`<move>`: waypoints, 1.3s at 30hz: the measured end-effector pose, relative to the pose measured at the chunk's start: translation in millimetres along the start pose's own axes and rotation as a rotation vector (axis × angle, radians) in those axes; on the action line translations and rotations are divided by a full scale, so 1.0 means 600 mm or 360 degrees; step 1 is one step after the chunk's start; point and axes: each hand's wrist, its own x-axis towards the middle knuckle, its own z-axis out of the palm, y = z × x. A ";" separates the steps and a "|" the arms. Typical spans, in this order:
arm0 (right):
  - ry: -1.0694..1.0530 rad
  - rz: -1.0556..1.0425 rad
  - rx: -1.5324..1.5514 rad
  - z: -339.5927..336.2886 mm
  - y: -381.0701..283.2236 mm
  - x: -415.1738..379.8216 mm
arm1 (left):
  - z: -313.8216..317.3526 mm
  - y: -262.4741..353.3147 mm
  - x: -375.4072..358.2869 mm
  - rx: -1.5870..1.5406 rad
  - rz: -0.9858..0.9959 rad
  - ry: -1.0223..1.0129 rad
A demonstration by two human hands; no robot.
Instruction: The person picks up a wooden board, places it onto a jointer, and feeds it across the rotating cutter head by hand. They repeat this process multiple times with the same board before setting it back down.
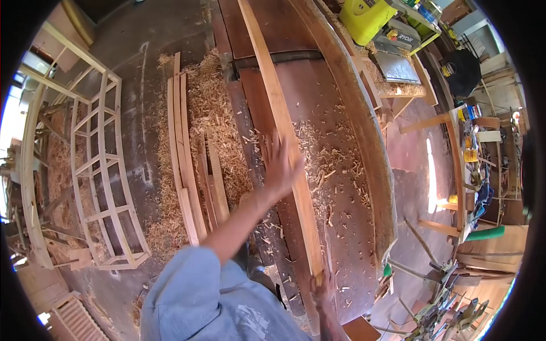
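Note:
A long, narrow wooden board [266,65] lies lengthwise over the workbench [307,85], running from the top of the view down toward me. My left hand [280,165] rests on the middle of this board, fingers stretched and spread, palm down. At the board's near end, my right hand [323,288] is wrapped around it, thumb and fingers on either side. Curled wood shavings [327,165] are scattered on the bench just right of my left hand.
Long wooden strips [181,131] lie on heaped shavings [213,96] on the floor at left. Farther left stands a slatted wooden frame [105,165]. A thick live-edge slab [364,142] borders the bench's right side. A green Ryobi machine [367,20] is at upper right; clamps [438,312] are at lower right.

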 end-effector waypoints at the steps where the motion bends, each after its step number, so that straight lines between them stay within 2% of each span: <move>1: -0.0036 0.0057 0.0006 0.006 -0.018 0.029 | -0.001 0.037 -0.077 -0.0190 -0.0120 -0.0098; 3: -0.0070 0.0073 -0.0057 0.014 -0.067 0.101 | 0.018 0.099 -0.209 -0.0418 -0.0401 -0.0216; 4: -0.0011 -0.0022 0.0187 -0.009 -0.115 0.150 | 0.039 0.115 -0.239 -0.0417 -0.0394 -0.0222; 5: 0.0052 -0.0113 0.0440 -0.041 -0.159 0.180 | 0.063 0.122 -0.264 -0.0449 -0.0396 -0.0084; 6: 0.0066 -0.0100 0.0462 -0.057 -0.176 0.180 | 0.076 0.129 -0.282 -0.0474 -0.0388 0.0050; 8: 0.0239 -0.0135 0.0367 -0.078 -0.195 0.168 | 0.072 0.138 -0.263 -0.0441 -0.0440 -0.0010; 9: 0.0151 0.0032 0.0375 -0.085 -0.185 0.138 | 0.073 0.143 -0.250 -0.0430 -0.0488 -0.0026; 10: 0.0175 0.0043 0.0368 -0.082 -0.159 0.098 | 0.076 0.150 -0.241 -0.0432 -0.0544 -0.0039; 12: 0.0050 0.0175 0.0109 -0.068 -0.097 0.006 | 0.083 0.136 -0.228 -0.0354 -0.0455 -0.0046; 14: -0.0016 0.0144 0.0061 -0.069 -0.048 -0.101 | 0.117 0.100 -0.219 0.0146 -0.0078 -0.0048; 16: -0.0164 0.0264 -0.0021 -0.061 0.019 -0.219 | 0.114 0.093 -0.199 0.0018 -0.0094 -0.0027; 20: -0.0185 0.0265 -0.0056 -0.064 0.104 -0.370 | 0.081 0.092 -0.147 -0.0279 -0.0231 -0.0167; 22: -0.0230 0.0500 -0.0186 -0.050 0.124 -0.416 | 0.079 0.086 -0.132 -0.0260 -0.0202 -0.0171; 23: -0.0076 0.0353 -0.0153 -0.049 0.119 -0.413 | 0.074 0.087 -0.124 -0.0296 -0.0243 -0.0163; 24: -0.0065 0.0375 -0.0141 -0.037 0.128 -0.416 | 0.068 0.090 -0.117 -0.0332 -0.0282 -0.0148; 26: 0.0042 0.0250 -0.0095 -0.010 0.154 -0.400 | 0.088 0.065 -0.101 -0.0231 -0.0200 -0.0087; 31: 0.0075 -0.0020 -0.0143 0.008 0.173 -0.361 | 0.096 0.025 -0.055 -0.0006 -0.0057 0.0030; 34: 0.0208 -0.0144 -0.0079 0.025 0.164 -0.323 | 0.083 0.013 -0.017 0.0028 -0.0035 0.0084; 36: 0.0148 -0.0048 -0.0034 0.037 0.166 -0.308 | 0.066 0.031 -0.007 -0.0644 -0.0358 0.0092; 37: 0.0133 -0.0070 -0.0034 0.036 0.163 -0.299 | 0.059 0.034 -0.019 -0.0770 -0.0307 0.0037; 39: 0.0185 -0.0095 -0.0037 0.028 0.151 -0.285 | 0.050 0.056 -0.078 -0.0628 -0.0203 -0.0043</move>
